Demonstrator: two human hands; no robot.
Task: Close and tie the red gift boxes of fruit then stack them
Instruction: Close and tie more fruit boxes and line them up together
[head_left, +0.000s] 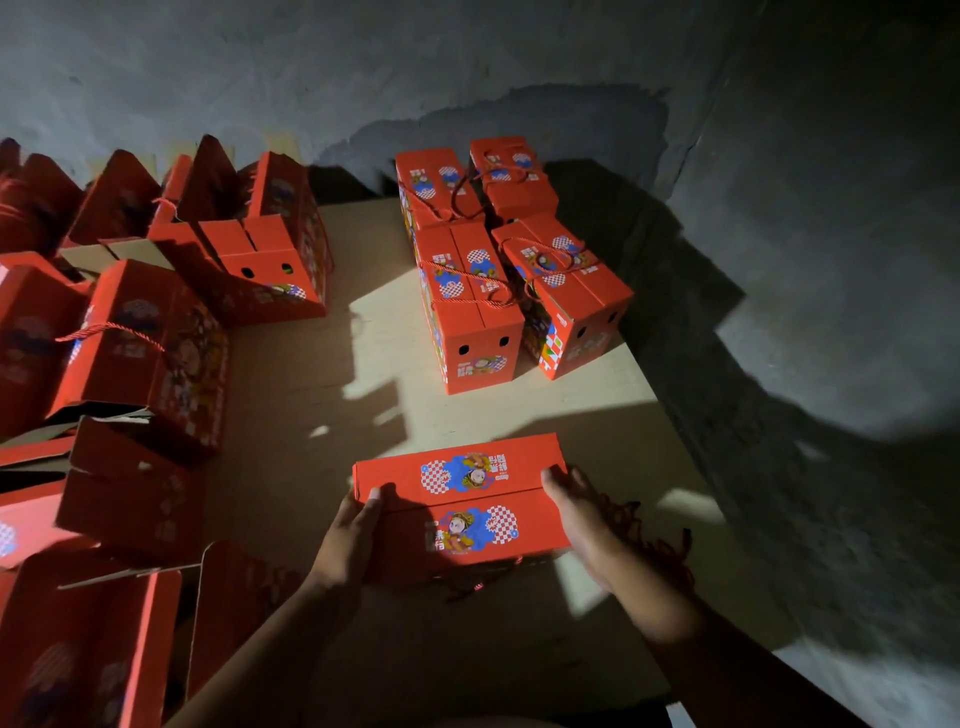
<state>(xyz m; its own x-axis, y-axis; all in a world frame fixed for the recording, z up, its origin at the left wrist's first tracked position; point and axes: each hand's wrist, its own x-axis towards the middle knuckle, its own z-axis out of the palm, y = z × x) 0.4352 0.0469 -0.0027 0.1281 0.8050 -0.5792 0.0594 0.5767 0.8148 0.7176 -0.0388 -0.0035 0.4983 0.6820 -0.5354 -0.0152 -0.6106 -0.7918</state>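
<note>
Red gift box (460, 506) lay closed at six o'clock on the cardboard sheet (322, 384), left hand (349, 540) and right hand (581, 512) pressing its ends, fingers straight.

- A flat sheet of tan cardboard (322, 374) carries everything in front of you, lying on a grey concrete floor (841, 415).
- At 6 o'clock, a closed red gift box (462, 506) sits on the sheet, its two top flaps meeting.
- At 12 to 1 o'clock, four tied red boxes (498, 260) stand close together on the sheet, cords across their lids.
- From 8 to 11 o'clock, a crowd of open red boxes (130, 322) sits along the sheet's edge, flaps raised; shadow hides how many there are.
</note>
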